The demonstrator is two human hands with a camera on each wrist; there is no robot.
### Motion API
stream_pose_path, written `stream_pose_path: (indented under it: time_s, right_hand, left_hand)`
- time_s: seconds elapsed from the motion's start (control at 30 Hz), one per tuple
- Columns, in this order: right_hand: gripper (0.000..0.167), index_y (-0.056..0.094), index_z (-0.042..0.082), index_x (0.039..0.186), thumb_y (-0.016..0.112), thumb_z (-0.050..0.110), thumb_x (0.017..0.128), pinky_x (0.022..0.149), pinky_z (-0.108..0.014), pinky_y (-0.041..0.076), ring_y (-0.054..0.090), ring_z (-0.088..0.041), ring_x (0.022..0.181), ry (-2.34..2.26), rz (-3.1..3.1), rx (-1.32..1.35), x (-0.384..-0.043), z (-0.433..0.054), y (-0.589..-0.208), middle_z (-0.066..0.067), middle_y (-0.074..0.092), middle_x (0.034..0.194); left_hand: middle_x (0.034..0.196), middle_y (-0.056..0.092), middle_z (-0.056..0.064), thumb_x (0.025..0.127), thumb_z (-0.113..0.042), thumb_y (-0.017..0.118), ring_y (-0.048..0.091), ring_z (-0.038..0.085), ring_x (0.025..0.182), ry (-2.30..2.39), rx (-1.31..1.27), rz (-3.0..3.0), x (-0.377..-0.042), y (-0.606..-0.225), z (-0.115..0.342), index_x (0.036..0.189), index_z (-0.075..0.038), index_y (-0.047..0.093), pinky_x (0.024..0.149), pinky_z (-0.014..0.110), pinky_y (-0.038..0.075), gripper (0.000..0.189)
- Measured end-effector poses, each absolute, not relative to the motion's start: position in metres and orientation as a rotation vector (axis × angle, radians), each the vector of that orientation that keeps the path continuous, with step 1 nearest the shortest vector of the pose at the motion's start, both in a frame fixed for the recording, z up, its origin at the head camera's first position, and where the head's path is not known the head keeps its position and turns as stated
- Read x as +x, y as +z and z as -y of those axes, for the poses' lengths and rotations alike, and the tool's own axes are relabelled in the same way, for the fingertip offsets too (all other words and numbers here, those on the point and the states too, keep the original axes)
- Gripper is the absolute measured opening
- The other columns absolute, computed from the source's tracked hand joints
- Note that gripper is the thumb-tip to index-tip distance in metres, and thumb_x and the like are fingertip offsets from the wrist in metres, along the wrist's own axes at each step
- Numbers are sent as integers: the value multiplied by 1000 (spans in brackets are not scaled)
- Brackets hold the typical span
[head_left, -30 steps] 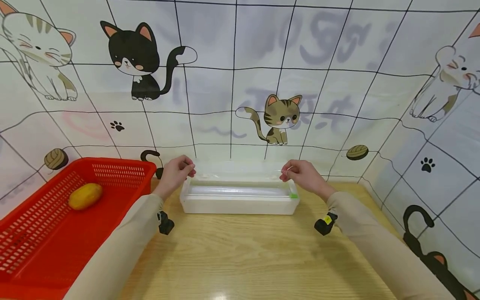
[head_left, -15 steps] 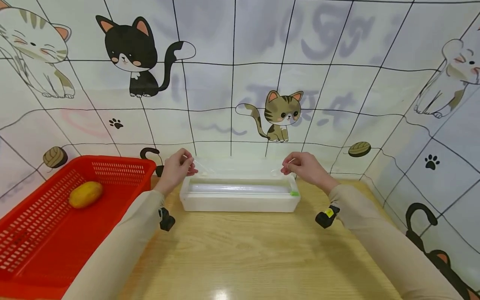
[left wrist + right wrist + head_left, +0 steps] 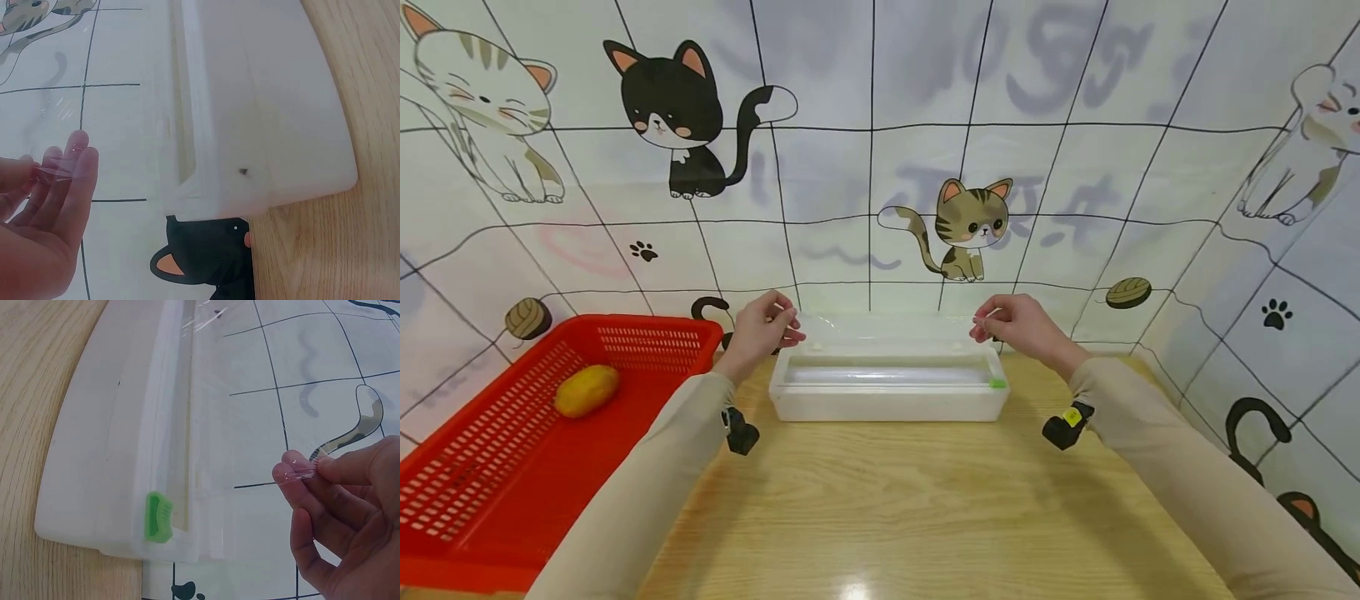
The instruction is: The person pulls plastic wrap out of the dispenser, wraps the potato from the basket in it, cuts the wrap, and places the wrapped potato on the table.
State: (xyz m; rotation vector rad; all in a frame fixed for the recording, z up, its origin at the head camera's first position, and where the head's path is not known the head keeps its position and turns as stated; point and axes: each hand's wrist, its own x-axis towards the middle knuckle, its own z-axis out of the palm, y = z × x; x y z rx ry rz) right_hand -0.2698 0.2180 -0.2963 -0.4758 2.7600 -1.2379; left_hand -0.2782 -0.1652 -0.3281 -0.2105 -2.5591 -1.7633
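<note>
A white cling film dispenser lies lengthwise before me, its see-through lid raised at the back. The film roll shows inside, and a green slide cutter sits at the right end of its front rail. Behind the box, my left hand pinches one corner of the clear cling film between thumb and fingers. The opposite corner is pinched by my right hand, thumb against fingertips. Between both hands the film is stretched and hard to see.
On the left stands a red plastic basket with a yellow mango-like fruit in it. A wall sheet printed with cats and grid lines rises close behind the box. The wooden table extends in front.
Both hands have risen slightly and moved a little farther back from the dispenser, the film still pinched. The head view has shifted slightly. Basket and fruit stay in place.
</note>
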Motion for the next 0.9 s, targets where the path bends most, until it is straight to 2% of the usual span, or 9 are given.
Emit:
stream_pose_path:
  time_s: [0.2, 0.4, 0.63, 0.9]
  right_hand:
    - [15, 61, -7, 104, 52, 3, 98, 82, -35, 50, 66, -35, 92, -1264, -2722, -459, -268, -222, -296, -19, 70, 95]
    - [14, 60, -6, 104, 53, 4, 98, 88, -46, 47, 68, -28, 88, -1257, -2752, -526, -278, -220, -282, -18, 71, 94]
    - [17, 60, -7, 106, 53, 6, 99, 93, -47, 44, 69, -25, 90, -1266, -2767, -543, -280, -219, -269, -20, 70, 98]
    - [16, 59, -5, 106, 52, 7, 99, 94, -47, 45, 67, -29, 96, -1328, -2753, -583, -271, -225, -279, -20, 69, 103]
  left_hand:
    - [102, 57, 31, 102, -10, 48, 67, 40, 90, -1757, -231, 2552, -278, -330, 167, 111, 3, 48, 75, 37, 55, 16]
    - [103, 58, 28, 102, -12, 48, 67, 39, 91, -1709, -258, 2522, -282, -312, 171, 113, 3, 48, 75, 35, 55, 19]
    - [100, 59, 25, 101, -10, 50, 68, 38, 88, -1693, -279, 2478, -287, -299, 176, 111, 3, 49, 69, 31, 55, 16]
    - [101, 59, 23, 101, -10, 51, 70, 31, 85, -1820, -249, 2470, -284, -304, 173, 113, 4, 49, 78, 42, 54, 19]
